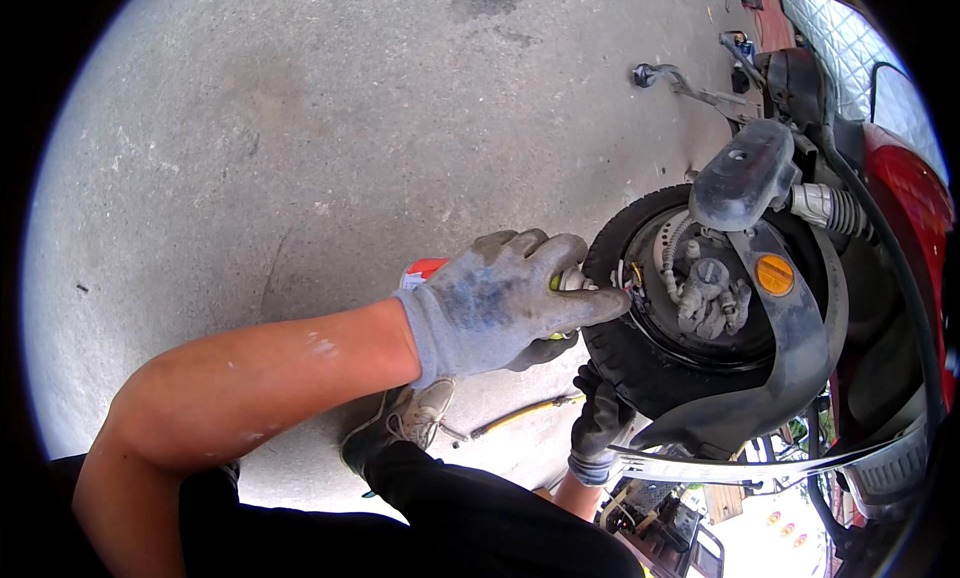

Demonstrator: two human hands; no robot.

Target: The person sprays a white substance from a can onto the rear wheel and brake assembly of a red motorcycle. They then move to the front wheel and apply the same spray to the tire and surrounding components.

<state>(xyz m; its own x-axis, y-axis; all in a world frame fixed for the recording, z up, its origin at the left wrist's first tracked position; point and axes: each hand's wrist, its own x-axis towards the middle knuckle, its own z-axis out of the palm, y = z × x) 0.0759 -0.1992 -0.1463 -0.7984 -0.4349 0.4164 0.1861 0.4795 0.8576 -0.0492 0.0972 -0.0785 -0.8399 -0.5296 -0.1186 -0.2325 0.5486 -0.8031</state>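
Note:
In a grey-blue work glove, my left hand (510,298) is closed around a spray can, next to the tire's left side. Only parts of the can show: a red and white end (425,269) behind the glove and a yellow-green part with a pale nozzle (572,279) by the fingers. The rest is hidden. My right hand (600,418), in a dark glove with a grey cuff, grips the lower edge of the black tire (640,373). Inside the wheel, a dusty grey hub and brake part (708,288) shows.
A grey fender arm with an orange reflector (774,275) crosses the wheel. Red bodywork (915,208) stands at right, with a stand-like metal bar (690,86) above. My shoe (425,410) and a yellow-black hose (525,413) are on the concrete floor (350,128).

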